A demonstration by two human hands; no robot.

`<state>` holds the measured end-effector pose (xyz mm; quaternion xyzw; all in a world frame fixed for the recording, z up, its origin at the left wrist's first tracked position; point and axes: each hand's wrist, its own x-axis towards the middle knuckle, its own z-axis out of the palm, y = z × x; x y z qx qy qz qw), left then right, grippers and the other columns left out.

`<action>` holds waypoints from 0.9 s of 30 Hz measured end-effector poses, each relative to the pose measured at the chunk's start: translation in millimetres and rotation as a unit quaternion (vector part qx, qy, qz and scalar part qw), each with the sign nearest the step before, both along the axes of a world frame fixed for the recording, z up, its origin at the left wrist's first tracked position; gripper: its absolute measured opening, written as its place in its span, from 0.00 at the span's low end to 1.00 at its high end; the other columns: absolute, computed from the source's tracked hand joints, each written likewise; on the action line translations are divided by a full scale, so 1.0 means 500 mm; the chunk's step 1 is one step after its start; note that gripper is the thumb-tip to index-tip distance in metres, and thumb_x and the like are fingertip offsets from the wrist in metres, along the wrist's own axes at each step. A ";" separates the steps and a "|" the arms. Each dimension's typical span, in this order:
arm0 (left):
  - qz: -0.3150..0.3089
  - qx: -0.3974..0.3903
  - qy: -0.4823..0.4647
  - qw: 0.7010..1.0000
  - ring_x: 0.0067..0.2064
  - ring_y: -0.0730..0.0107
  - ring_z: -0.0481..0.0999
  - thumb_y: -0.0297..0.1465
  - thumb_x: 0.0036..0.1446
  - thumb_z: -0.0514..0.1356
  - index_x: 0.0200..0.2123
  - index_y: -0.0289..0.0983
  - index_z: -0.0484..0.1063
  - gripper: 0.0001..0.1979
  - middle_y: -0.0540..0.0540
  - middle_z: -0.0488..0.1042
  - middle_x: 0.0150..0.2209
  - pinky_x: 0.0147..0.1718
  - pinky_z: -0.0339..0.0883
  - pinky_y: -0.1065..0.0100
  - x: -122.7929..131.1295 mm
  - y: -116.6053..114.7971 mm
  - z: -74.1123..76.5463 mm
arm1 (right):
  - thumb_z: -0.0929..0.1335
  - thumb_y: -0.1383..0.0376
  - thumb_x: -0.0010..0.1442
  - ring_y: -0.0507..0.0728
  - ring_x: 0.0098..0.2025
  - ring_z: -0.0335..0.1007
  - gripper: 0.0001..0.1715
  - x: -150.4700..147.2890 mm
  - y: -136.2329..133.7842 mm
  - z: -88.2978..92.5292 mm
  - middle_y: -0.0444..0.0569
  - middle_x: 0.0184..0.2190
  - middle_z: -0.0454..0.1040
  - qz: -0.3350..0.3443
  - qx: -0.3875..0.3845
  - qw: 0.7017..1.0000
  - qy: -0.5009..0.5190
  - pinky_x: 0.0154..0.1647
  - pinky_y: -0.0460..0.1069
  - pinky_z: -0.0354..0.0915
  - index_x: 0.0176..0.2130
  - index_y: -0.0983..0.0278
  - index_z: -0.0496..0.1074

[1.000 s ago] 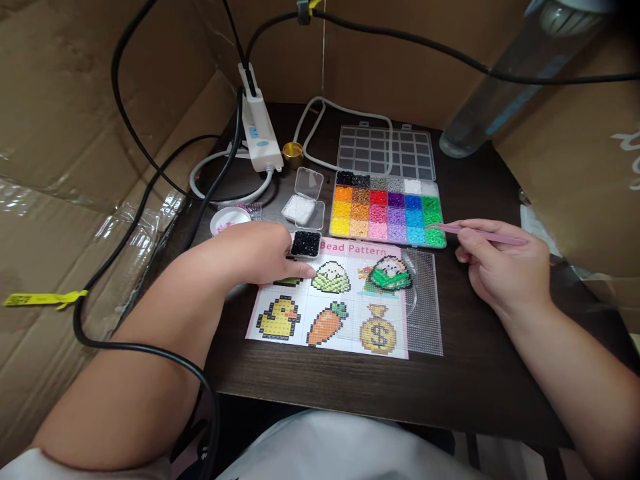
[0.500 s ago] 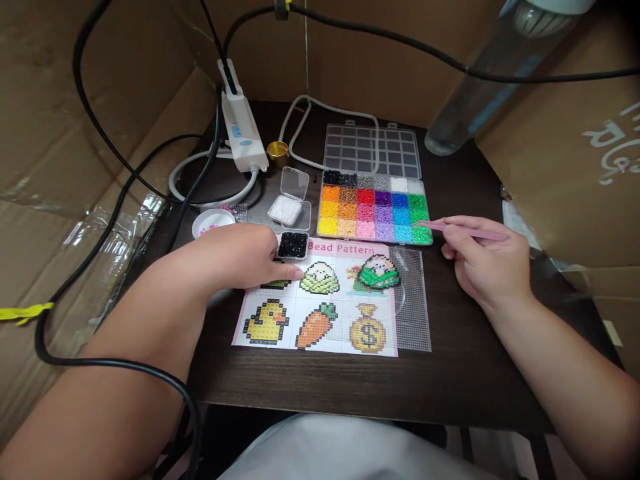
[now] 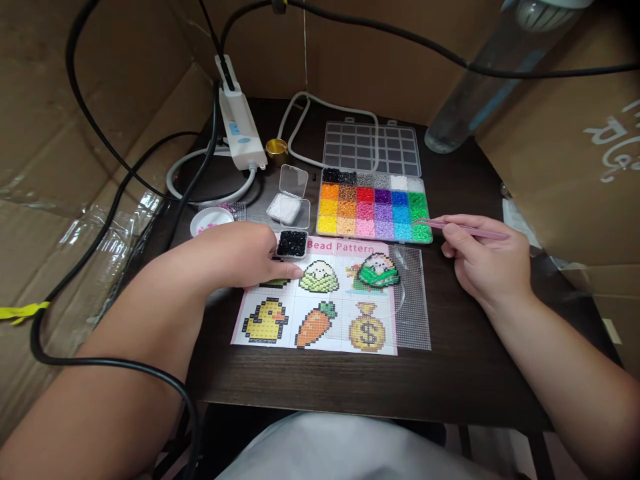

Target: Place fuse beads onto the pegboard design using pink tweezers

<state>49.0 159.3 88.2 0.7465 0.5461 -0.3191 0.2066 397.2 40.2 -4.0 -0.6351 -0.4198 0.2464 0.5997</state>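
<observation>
My right hand (image 3: 493,260) is closed around pink tweezers (image 3: 473,231), whose tips lie over the green beads at the right side of the bead organizer (image 3: 375,238). My left hand (image 3: 250,257) rests on the left of the pattern sheet (image 3: 320,357), thumb stretched out beside the picture of a white and green figure (image 3: 319,277). Its other fingers are bent and mostly hidden, close to a small box of black beads (image 3: 293,244). A green, white and black bead figure (image 3: 379,270) lies on a clear pegboard (image 3: 415,300), partly over the sheet.
Behind stand an open box of white beads (image 3: 284,209), a white dish (image 3: 212,220) with pink beads and a gold cup (image 3: 277,148). A power strip (image 3: 243,130) sits at the back left. A black cable (image 3: 117,362) crosses my left forearm. Cardboard walls surround the table.
The view has shifted very slightly. Both hands keep nearly the same places, the tweezers' tips still over the green beads.
</observation>
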 end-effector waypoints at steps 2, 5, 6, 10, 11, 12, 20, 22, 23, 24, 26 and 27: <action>0.008 0.000 0.000 1.000 0.39 0.41 0.87 0.68 0.64 0.69 0.22 0.47 0.71 0.35 0.37 0.87 0.30 0.42 0.70 0.48 0.001 0.000 0.001 | 0.90 0.53 0.56 0.55 0.27 0.72 0.13 0.000 0.000 -0.002 0.50 0.37 0.94 -0.004 0.006 1.000 0.004 0.26 0.53 0.69 0.37 0.53 0.93; 0.015 0.000 -0.005 1.000 0.39 0.41 0.87 0.67 0.64 0.70 0.21 0.47 0.70 0.35 0.36 0.87 0.30 0.42 0.69 0.48 0.003 -0.001 0.003 | 0.91 0.53 0.57 0.55 0.27 0.73 0.13 0.002 0.000 -0.007 0.50 0.38 0.94 -0.003 0.009 1.000 0.007 0.26 0.53 0.69 0.38 0.53 0.93; 0.012 0.001 -0.005 1.000 0.39 0.41 0.87 0.67 0.64 0.70 0.21 0.47 0.70 0.35 0.36 0.86 0.30 0.42 0.69 0.47 0.003 -0.001 0.002 | 0.91 0.53 0.57 0.55 0.27 0.73 0.14 0.003 0.000 -0.008 0.50 0.37 0.94 -0.002 0.009 1.000 0.006 0.26 0.53 0.69 0.38 0.53 0.93; 0.000 0.004 -0.004 1.000 0.39 0.40 0.86 0.69 0.63 0.68 0.20 0.47 0.68 0.37 0.36 0.85 0.29 0.40 0.68 0.48 0.003 -0.002 0.002 | 0.92 0.52 0.58 0.55 0.27 0.73 0.14 0.007 -0.001 -0.011 0.50 0.37 0.94 0.009 0.011 1.000 0.010 0.26 0.53 0.69 0.38 0.53 0.94; 0.001 0.004 -0.005 1.000 0.38 0.40 0.86 0.70 0.63 0.68 0.20 0.47 0.67 0.37 0.36 0.85 0.29 0.40 0.68 0.48 0.003 -0.002 0.002 | 0.92 0.52 0.58 0.55 0.27 0.73 0.14 0.008 -0.001 -0.012 0.50 0.37 0.94 0.009 0.013 1.000 0.017 0.26 0.53 0.69 0.38 0.53 0.94; 0.004 0.005 -0.006 1.000 0.38 0.40 0.85 0.70 0.63 0.68 0.20 0.47 0.67 0.37 0.36 0.85 0.29 0.40 0.67 0.48 0.003 -0.002 0.002 | 0.92 0.53 0.57 0.54 0.27 0.73 0.14 0.008 -0.001 -0.012 0.50 0.37 0.94 0.008 0.015 1.000 0.023 0.26 0.52 0.69 0.38 0.53 0.95; -0.002 0.011 -0.004 1.000 0.36 0.43 0.84 0.68 0.63 0.68 0.20 0.47 0.67 0.36 0.36 0.86 0.29 0.40 0.68 0.48 0.001 0.000 -0.001 | 0.92 0.52 0.60 0.55 0.27 0.74 0.13 0.015 0.000 -0.018 0.51 0.38 0.95 0.016 0.024 1.000 0.003 0.25 0.53 0.71 0.39 0.52 0.95; -0.001 0.008 -0.004 1.000 0.36 0.43 0.85 0.68 0.63 0.67 0.20 0.47 0.67 0.36 0.37 0.87 0.30 0.40 0.69 0.48 0.000 0.001 -0.002 | 0.92 0.52 0.61 0.55 0.26 0.75 0.13 0.016 0.000 -0.020 0.51 0.38 0.95 0.020 0.025 0.999 -0.004 0.24 0.53 0.71 0.40 0.52 0.95; 0.001 0.007 -0.004 1.000 0.36 0.44 0.85 0.68 0.63 0.67 0.20 0.47 0.68 0.36 0.37 0.87 0.30 0.40 0.69 0.48 0.000 0.001 -0.002 | 0.91 0.51 0.62 0.55 0.26 0.75 0.13 0.017 -0.001 -0.021 0.51 0.39 0.95 0.023 0.026 0.999 -0.008 0.24 0.53 0.71 0.40 0.52 0.94; 0.002 0.006 -0.004 1.000 0.35 0.44 0.85 0.67 0.63 0.67 0.20 0.47 0.68 0.35 0.37 0.87 0.30 0.40 0.69 0.48 -0.001 0.001 -0.002 | 0.91 0.51 0.62 0.56 0.26 0.75 0.13 0.018 -0.001 -0.022 0.50 0.39 0.95 0.023 0.026 0.999 -0.013 0.24 0.53 0.71 0.40 0.52 0.94; 0.004 0.007 -0.007 1.000 0.35 0.44 0.85 0.67 0.63 0.67 0.20 0.47 0.68 0.35 0.37 0.87 0.30 0.40 0.70 0.48 -0.002 0.000 -0.002 | 0.90 0.52 0.63 0.55 0.26 0.75 0.11 0.018 -0.001 -0.023 0.50 0.40 0.96 0.023 0.026 0.999 -0.016 0.24 0.53 0.71 0.41 0.52 0.95; 0.004 0.009 -0.009 1.000 0.35 0.44 0.84 0.67 0.63 0.68 0.19 0.47 0.67 0.36 0.37 0.86 0.29 0.39 0.69 0.48 -0.002 -0.001 -0.003 | 0.90 0.53 0.63 0.55 0.26 0.75 0.11 0.018 -0.001 -0.023 0.50 0.40 0.96 0.021 0.027 0.999 -0.015 0.24 0.53 0.71 0.41 0.52 0.95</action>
